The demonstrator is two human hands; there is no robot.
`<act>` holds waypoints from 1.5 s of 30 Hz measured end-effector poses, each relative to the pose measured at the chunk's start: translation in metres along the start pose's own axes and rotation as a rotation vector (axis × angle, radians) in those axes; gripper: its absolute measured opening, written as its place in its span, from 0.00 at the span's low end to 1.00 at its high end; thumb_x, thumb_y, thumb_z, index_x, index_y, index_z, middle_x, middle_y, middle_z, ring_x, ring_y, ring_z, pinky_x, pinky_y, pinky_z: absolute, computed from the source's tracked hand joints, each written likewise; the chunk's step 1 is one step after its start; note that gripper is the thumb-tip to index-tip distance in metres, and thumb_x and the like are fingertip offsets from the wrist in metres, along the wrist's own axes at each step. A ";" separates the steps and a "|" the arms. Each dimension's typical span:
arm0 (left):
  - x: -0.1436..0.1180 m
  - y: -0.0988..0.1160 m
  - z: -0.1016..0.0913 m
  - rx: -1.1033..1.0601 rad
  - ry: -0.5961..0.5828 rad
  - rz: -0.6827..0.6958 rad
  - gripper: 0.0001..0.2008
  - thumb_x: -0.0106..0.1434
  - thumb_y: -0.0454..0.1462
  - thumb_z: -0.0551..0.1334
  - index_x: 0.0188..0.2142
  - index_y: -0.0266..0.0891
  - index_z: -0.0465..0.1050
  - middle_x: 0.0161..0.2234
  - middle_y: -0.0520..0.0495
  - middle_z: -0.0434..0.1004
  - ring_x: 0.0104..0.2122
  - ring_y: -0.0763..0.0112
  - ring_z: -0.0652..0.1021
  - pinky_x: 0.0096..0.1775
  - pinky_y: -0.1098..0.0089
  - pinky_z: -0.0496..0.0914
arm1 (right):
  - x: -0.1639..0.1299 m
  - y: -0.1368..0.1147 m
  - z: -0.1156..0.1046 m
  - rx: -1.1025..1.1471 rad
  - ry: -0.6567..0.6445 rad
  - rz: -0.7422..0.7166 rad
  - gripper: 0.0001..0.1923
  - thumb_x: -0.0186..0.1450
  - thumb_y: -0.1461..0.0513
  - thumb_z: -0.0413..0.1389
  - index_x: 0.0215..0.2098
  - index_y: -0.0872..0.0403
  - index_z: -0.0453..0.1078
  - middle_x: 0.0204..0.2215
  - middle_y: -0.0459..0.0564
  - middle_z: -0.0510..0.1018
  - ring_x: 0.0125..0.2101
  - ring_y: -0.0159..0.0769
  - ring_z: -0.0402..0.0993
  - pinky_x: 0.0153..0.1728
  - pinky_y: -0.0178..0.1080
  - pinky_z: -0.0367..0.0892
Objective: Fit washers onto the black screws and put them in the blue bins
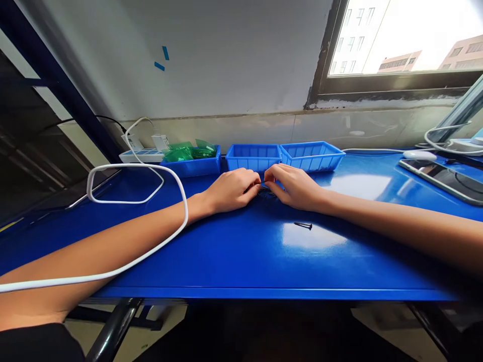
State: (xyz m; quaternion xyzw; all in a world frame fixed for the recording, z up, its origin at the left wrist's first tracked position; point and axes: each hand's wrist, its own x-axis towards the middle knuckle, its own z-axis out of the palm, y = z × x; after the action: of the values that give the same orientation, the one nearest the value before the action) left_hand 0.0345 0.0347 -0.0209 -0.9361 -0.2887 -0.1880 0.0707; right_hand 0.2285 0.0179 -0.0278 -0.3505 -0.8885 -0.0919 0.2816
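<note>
My left hand (236, 188) and my right hand (296, 185) almost meet at the middle of the blue table (226, 251), in front of the blue bins. The fingers of both are bent into a pinch. A thin dark bit shows between the fingertips, too small and covered to identify. Just below the fingertips, a few small dark screws (268, 191) lie on the tabletop, partly hidden by my right hand. Nearer to me, a single black screw (303, 225) lies on its side, apart from both hands.
Two blue bins (253, 158) stand behind my hands; another blue bin (196, 167) holds green plastic bags (184, 152). A white cable (183, 193) loops across my left forearm. A power strip (141, 155) sits back left, a phone (445, 176) on the right.
</note>
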 end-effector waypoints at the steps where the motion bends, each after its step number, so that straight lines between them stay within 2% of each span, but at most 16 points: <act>1: 0.000 0.000 0.000 0.007 0.002 -0.002 0.10 0.64 0.38 0.50 0.34 0.37 0.69 0.31 0.47 0.73 0.32 0.67 0.72 0.35 0.69 0.66 | 0.000 0.000 0.000 -0.003 0.000 0.002 0.05 0.63 0.64 0.47 0.34 0.54 0.63 0.32 0.51 0.73 0.32 0.36 0.68 0.33 0.36 0.61; 13: -0.001 0.000 -0.001 0.066 -0.013 0.016 0.12 0.66 0.38 0.48 0.34 0.37 0.69 0.30 0.47 0.73 0.32 0.67 0.72 0.34 0.68 0.65 | 0.003 0.000 0.002 0.000 -0.066 -0.007 0.09 0.66 0.64 0.43 0.32 0.55 0.64 0.30 0.52 0.73 0.31 0.35 0.66 0.33 0.37 0.61; 20: -0.001 0.002 -0.003 0.073 -0.023 0.006 0.13 0.66 0.37 0.47 0.32 0.37 0.67 0.29 0.47 0.72 0.31 0.67 0.71 0.34 0.68 0.64 | 0.001 -0.001 0.000 0.022 -0.063 0.017 0.04 0.63 0.62 0.49 0.36 0.54 0.63 0.32 0.51 0.73 0.33 0.36 0.68 0.33 0.36 0.62; 29: 0.000 0.000 -0.002 0.076 -0.050 0.032 0.15 0.67 0.40 0.46 0.31 0.37 0.67 0.29 0.47 0.72 0.31 0.67 0.71 0.33 0.68 0.64 | 0.002 -0.001 0.000 -0.001 -0.081 0.040 0.04 0.63 0.66 0.46 0.33 0.55 0.62 0.30 0.51 0.72 0.31 0.35 0.67 0.32 0.35 0.60; 37: 0.000 -0.001 -0.001 0.071 -0.049 0.025 0.13 0.66 0.38 0.48 0.33 0.37 0.68 0.31 0.47 0.72 0.33 0.66 0.71 0.35 0.68 0.65 | 0.003 0.000 0.001 0.014 -0.088 -0.010 0.08 0.65 0.66 0.44 0.33 0.55 0.64 0.31 0.51 0.72 0.31 0.34 0.66 0.33 0.36 0.61; 45: 0.000 -0.002 -0.001 0.054 -0.031 0.037 0.15 0.67 0.38 0.44 0.30 0.38 0.65 0.28 0.47 0.70 0.30 0.67 0.70 0.34 0.68 0.64 | 0.002 -0.001 0.000 0.042 -0.081 -0.001 0.04 0.62 0.63 0.50 0.36 0.55 0.63 0.33 0.51 0.73 0.33 0.36 0.68 0.33 0.36 0.62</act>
State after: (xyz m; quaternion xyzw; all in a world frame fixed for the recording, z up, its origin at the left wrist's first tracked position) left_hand 0.0335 0.0358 -0.0200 -0.9419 -0.2773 -0.1641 0.0949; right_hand 0.2273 0.0183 -0.0266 -0.3477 -0.9010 -0.0593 0.2527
